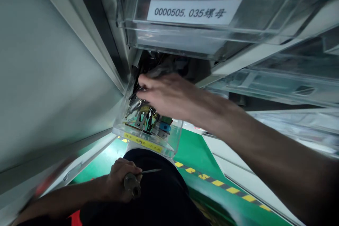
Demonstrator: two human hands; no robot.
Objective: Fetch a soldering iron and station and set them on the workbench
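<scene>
My right hand (169,93) reaches into a clear plastic drawer (173,144) pulled out of the cabinet. Its thumb and forefinger are bent close together over a heap of small tools and parts; a thin dark piece shows by the fingertips, too blurred to name. Near the drawer's front lie mixed metal bits (140,120) and a small blue piece (164,127). Lower down, my left hand (123,178) is closed round a screwdriver (151,171), its thin metal shaft pointing right. A translucent round end (132,185) sticks out below the fingers.
Above hangs another clear drawer (265,17) with a white label (193,11). A grey panel (53,77) stands close on the left. More clear bins (278,84) sit at right. Yellow-and-black tape (217,183) crosses the green floor (190,148).
</scene>
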